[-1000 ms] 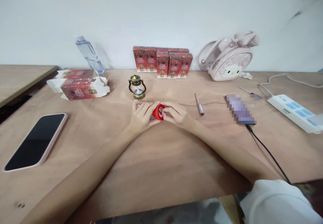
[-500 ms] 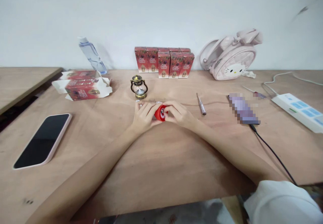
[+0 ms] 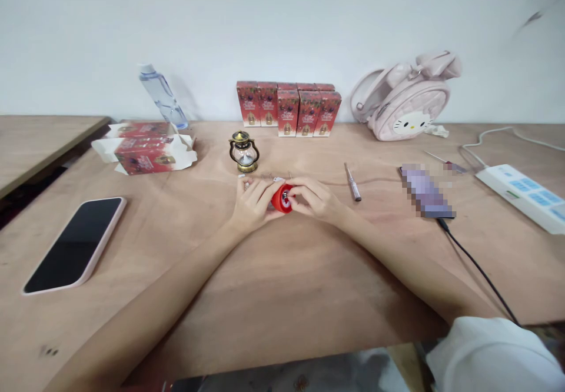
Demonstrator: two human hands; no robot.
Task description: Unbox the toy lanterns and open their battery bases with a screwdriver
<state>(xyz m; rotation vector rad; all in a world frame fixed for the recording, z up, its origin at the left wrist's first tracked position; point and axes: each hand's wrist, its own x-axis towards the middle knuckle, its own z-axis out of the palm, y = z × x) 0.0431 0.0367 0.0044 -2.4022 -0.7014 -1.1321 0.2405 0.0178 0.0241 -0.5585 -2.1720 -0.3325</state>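
Note:
My left hand is closed around a small red round piece with a pale inner face turned to the right. My right hand pinches at that face, fingertips on or beside a tiny silvery and dark part. Whether the fingertips hold that part I cannot tell. Just beyond the hands, a few tiny pieces stand or lie on the table, partly hidden by the fingers. A small bronze-coloured lantern with a clear globe stands upright behind my left hand. A screwdriver lies to the right of my right hand.
Several red boxes stand by the wall, and opened boxes lie left. Around the table are a clear bottle, a phone, a pink bag, a cabled phone, another screwdriver and a power strip.
The red piece has turned slightly, showing more of its inner face, and my right fingertips have shifted a little on it. Otherwise the table looks the same.

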